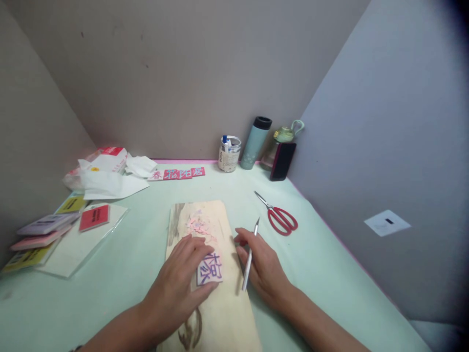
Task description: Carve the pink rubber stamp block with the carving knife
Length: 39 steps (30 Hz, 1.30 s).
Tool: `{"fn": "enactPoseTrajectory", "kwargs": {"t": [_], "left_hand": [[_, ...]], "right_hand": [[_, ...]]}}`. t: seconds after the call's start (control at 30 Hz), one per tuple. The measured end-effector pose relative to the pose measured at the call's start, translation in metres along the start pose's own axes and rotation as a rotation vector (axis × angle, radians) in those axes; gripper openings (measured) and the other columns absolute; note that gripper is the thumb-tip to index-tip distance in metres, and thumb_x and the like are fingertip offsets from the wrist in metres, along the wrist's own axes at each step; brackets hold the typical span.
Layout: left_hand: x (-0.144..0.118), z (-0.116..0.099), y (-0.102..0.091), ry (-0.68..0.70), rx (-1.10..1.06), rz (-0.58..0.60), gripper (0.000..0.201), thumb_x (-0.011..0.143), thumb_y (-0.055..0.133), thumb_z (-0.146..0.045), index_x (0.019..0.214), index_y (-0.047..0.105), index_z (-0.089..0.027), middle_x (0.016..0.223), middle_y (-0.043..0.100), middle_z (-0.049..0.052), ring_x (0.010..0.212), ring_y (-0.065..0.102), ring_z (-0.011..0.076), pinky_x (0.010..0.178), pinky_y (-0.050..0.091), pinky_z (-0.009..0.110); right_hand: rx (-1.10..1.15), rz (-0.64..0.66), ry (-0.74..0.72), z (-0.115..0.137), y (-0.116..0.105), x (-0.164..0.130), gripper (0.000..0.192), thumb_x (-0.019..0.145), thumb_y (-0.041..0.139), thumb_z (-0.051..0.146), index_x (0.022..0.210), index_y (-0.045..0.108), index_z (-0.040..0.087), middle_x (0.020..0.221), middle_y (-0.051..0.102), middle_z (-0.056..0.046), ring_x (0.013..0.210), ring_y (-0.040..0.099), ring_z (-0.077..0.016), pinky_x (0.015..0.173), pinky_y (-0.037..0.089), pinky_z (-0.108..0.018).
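Observation:
A small white carving block (209,269) with purple character strokes lies on the wooden board (234,313). My left hand (179,274) is closed round its left side, thumb at the near edge and fingers at the far edge. At the board's right edge, my right hand (262,261) holds a silver craft knife (249,261), its blade pointing away from me and its handle end towards me. Pink and whitish shavings (200,226) are scattered on the board just beyond the block.
Red-handled scissors (281,219) lie to the right. Along the back are finished-looking carved blocks (178,174), a jar of pens (229,155), a flask (255,144), a green-lidded bottle (284,134) and a phone (283,162). Packaged blocks (47,225) and paper (113,186) sit left.

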<state>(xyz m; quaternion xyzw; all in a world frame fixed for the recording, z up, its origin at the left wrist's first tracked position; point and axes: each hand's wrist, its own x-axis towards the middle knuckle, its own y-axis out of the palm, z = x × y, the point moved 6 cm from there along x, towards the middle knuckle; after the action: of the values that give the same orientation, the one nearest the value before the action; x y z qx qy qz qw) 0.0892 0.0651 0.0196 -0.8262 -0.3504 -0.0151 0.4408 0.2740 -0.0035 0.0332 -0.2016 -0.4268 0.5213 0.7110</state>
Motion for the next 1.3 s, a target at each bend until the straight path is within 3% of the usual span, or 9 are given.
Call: {"fn": "enactPoseTrajectory", "kwargs": {"t": [0.17, 0.27, 0.43, 0.6, 0.73, 0.87, 0.97, 1.13, 1.3], "left_hand": [[0.002, -0.002, -0.002, 0.008, -0.005, 0.021, 0.037, 0.091, 0.067, -0.023, 0.125, 0.054, -0.024, 0.125, 0.06, 0.012, 0.123, 0.056, 0.0338, 0.101, 0.052, 0.051], [0.001, -0.001, -0.002, 0.008, -0.033, 0.016, 0.037, 0.092, 0.066, -0.022, 0.127, 0.053, -0.026, 0.127, 0.059, 0.011, 0.126, 0.054, 0.0319, 0.103, 0.051, 0.048], [0.001, 0.002, -0.001, 0.02, -0.053, -0.029, 0.038, 0.093, 0.065, -0.023, 0.129, 0.055, -0.028, 0.128, 0.06, 0.009, 0.132, 0.051, 0.0318, 0.109, 0.048, 0.047], [0.0, 0.002, 0.0, 0.021, -0.05, 0.0, 0.038, 0.094, 0.064, -0.025, 0.131, 0.054, -0.029, 0.13, 0.059, 0.008, 0.135, 0.048, 0.0317, 0.112, 0.044, 0.049], [-0.001, 0.002, 0.001, 0.016, -0.044, 0.021, 0.037, 0.096, 0.062, -0.026, 0.132, 0.053, -0.029, 0.131, 0.058, 0.009, 0.137, 0.046, 0.0323, 0.114, 0.042, 0.052], [-0.001, 0.004, 0.001, 0.009, -0.033, 0.016, 0.037, 0.096, 0.062, -0.027, 0.132, 0.055, -0.028, 0.131, 0.059, 0.01, 0.137, 0.045, 0.0334, 0.113, 0.043, 0.053], [-0.001, 0.005, 0.0, 0.008, -0.031, 0.007, 0.037, 0.095, 0.063, -0.028, 0.131, 0.057, -0.027, 0.131, 0.06, 0.01, 0.137, 0.047, 0.0341, 0.113, 0.044, 0.053], [0.0, 0.006, 0.002, 0.003, -0.028, 0.017, 0.038, 0.096, 0.063, -0.029, 0.132, 0.055, -0.028, 0.132, 0.059, 0.009, 0.139, 0.045, 0.0337, 0.115, 0.041, 0.054], [-0.001, 0.006, 0.003, 0.004, -0.026, 0.031, 0.038, 0.096, 0.062, -0.028, 0.133, 0.053, -0.028, 0.132, 0.057, 0.009, 0.139, 0.043, 0.0335, 0.115, 0.04, 0.055]], "right_hand": [[0.258, -0.006, 0.152, -0.007, -0.001, -0.003, 0.028, 0.107, 0.04, 0.03, 0.13, 0.053, 0.023, 0.085, 0.067, -0.002, 0.074, 0.064, -0.0165, 0.068, 0.051, -0.027], [0.284, -0.03, 0.156, -0.007, -0.001, -0.005, 0.024, 0.105, 0.045, 0.035, 0.122, 0.057, 0.023, 0.087, 0.068, -0.003, 0.076, 0.063, -0.0169, 0.07, 0.05, -0.028], [0.389, 0.069, 0.106, 0.004, -0.003, -0.007, 0.042, 0.108, 0.035, 0.047, 0.137, 0.052, 0.022, 0.08, 0.063, -0.001, 0.067, 0.058, -0.0169, 0.062, 0.047, -0.028], [0.33, 0.004, 0.036, 0.02, -0.019, -0.004, 0.034, 0.107, 0.042, 0.036, 0.109, 0.072, 0.021, 0.08, 0.058, -0.003, 0.071, 0.057, -0.0168, 0.067, 0.046, -0.029], [0.432, 0.009, 0.2, 0.011, -0.015, -0.001, 0.018, 0.099, 0.058, 0.029, 0.099, 0.073, 0.021, 0.08, 0.064, -0.002, 0.071, 0.059, -0.0157, 0.066, 0.046, -0.027], [0.643, 0.067, 0.387, -0.001, -0.005, -0.003, 0.016, 0.094, 0.063, 0.032, 0.097, 0.073, 0.021, 0.081, 0.069, -0.002, 0.075, 0.064, -0.0174, 0.068, 0.05, -0.027], [0.755, 0.097, 0.425, -0.002, 0.0, -0.003, 0.02, 0.092, 0.065, 0.037, 0.1, 0.073, 0.02, 0.082, 0.071, -0.003, 0.077, 0.065, -0.0183, 0.072, 0.051, -0.029], [0.769, 0.067, 0.484, -0.001, 0.003, -0.003, 0.022, 0.082, 0.074, 0.035, 0.074, 0.061, 0.02, 0.067, 0.055, 0.003, 0.061, 0.049, -0.0121, 0.056, 0.038, -0.024], [0.758, 0.094, 0.494, 0.002, 0.005, -0.002, 0.018, 0.081, 0.071, 0.03, 0.075, 0.057, 0.02, 0.067, 0.052, 0.004, 0.06, 0.044, -0.011, 0.055, 0.034, -0.024]]}}
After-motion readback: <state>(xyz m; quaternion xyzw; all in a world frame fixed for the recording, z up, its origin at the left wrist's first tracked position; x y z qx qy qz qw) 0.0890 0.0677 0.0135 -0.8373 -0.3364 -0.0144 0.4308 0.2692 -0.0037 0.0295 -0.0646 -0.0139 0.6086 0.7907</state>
